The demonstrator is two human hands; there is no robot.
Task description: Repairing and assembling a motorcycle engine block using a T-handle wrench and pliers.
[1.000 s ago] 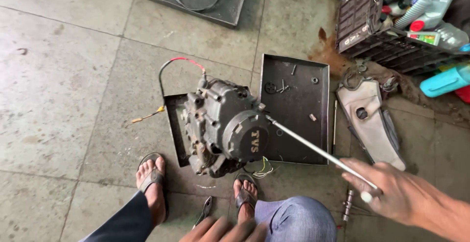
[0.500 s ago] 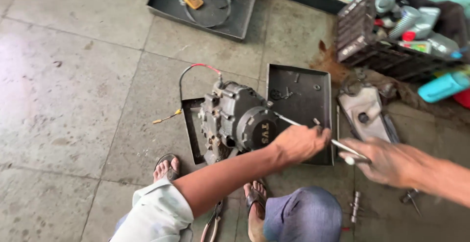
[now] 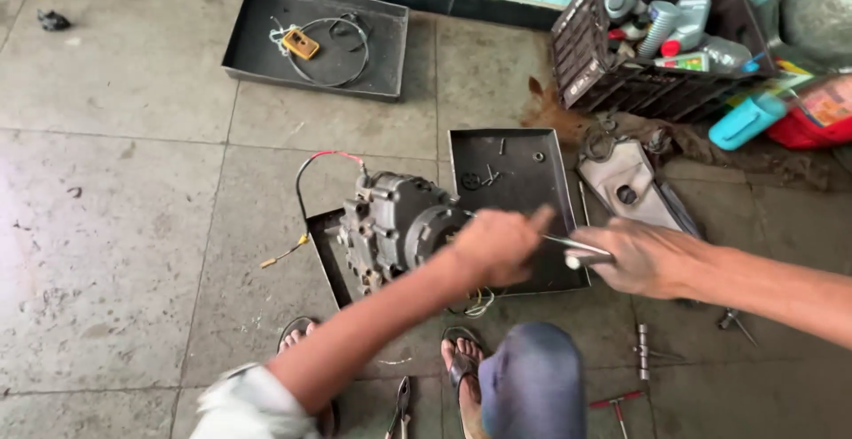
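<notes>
Head view: a thin metal rod (image 3: 568, 245) was clamped in both the left hand (image 3: 497, 245) and the right hand (image 3: 643, 260) beside the engine (image 3: 395, 226) at mid-frame, so a slip off it could be risked.

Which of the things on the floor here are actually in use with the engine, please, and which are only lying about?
In use:
- grey engine
- long metal tool, held by the right hand, with the left hand on its shaft
- dark tray beside the engine

Lying about:
- far tray holding a cable coil
- black crate of bottles
- pliers
- T-handle tools
- grey cover
</notes>
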